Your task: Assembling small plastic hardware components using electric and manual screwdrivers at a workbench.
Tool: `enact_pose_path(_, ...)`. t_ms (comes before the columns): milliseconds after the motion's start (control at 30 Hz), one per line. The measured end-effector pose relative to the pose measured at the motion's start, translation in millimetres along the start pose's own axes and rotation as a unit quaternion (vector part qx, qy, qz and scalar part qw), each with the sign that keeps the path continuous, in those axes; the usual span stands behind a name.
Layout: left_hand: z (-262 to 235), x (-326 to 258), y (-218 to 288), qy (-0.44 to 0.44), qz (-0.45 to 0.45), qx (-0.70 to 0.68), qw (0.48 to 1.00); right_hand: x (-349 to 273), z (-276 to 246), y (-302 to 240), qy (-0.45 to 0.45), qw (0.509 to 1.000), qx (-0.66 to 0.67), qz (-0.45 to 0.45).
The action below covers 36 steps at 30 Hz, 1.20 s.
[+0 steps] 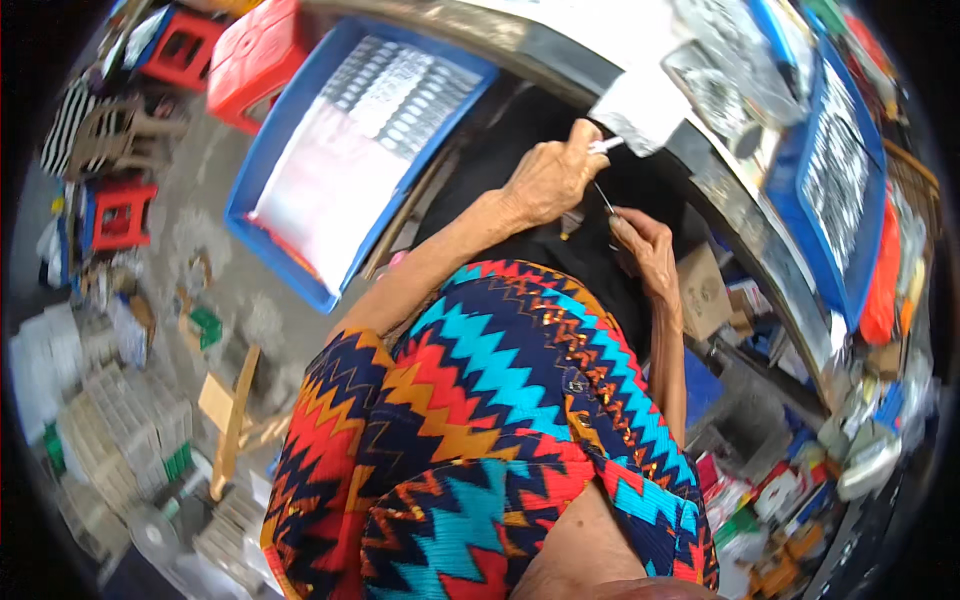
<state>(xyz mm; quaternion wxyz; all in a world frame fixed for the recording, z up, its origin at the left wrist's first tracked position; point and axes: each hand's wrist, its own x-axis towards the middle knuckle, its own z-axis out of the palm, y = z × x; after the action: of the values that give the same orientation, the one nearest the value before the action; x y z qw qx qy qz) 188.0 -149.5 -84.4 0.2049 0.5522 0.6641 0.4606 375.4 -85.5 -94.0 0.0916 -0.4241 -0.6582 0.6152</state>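
Observation:
Over my dark-covered lap, my left hand [552,178] is closed in a pinch on a small white piece [606,146]. Below it my right hand [643,245] has its thumb and fingers closed round one end of a thin metal rod [604,196]. The rod slants up toward the left hand; whether its far end touches the white piece is hidden. A white sheet or bag [641,108] hangs over the table edge just beyond the white piece.
A work table [745,205] curves along the far and right side. On it sits a blue tray [783,215] of silvery pieces. At left a second blue tray [241,200] holds patterned sheets. Red stools [122,215], stacked cases [125,425] and cardboard [703,290] stand around me.

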Motion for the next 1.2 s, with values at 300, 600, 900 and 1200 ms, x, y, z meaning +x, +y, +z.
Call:
enact_pose_path(300, -100.6, -31.9, -3.4, 0.151, -0.117, -0.090, 0.977, 10.9, 3.4, 19.8, 0.014, 0.992, 0.116, 0.040)
enact_pose_path(600, -211.5, -59.7, -114.5, 0.495, -0.304, -0.201, 0.788, 21.6, 7.3, 20.5, 0.030, 0.985, 0.151, 0.083)
enact_pose_path(900, -196.1, -91.7, -168.8, 0.451, -0.373, -0.514, 0.627, 27.9, 5.6, 20.9, 0.031, 0.980, 0.157, 0.114)
enact_pose_path(1200, -192.8, -79.7, -208.3, 0.439, -0.373, -0.354, 0.737, 27.6, 4.6, 23.4, 0.034, 0.978, 0.176, 0.111)
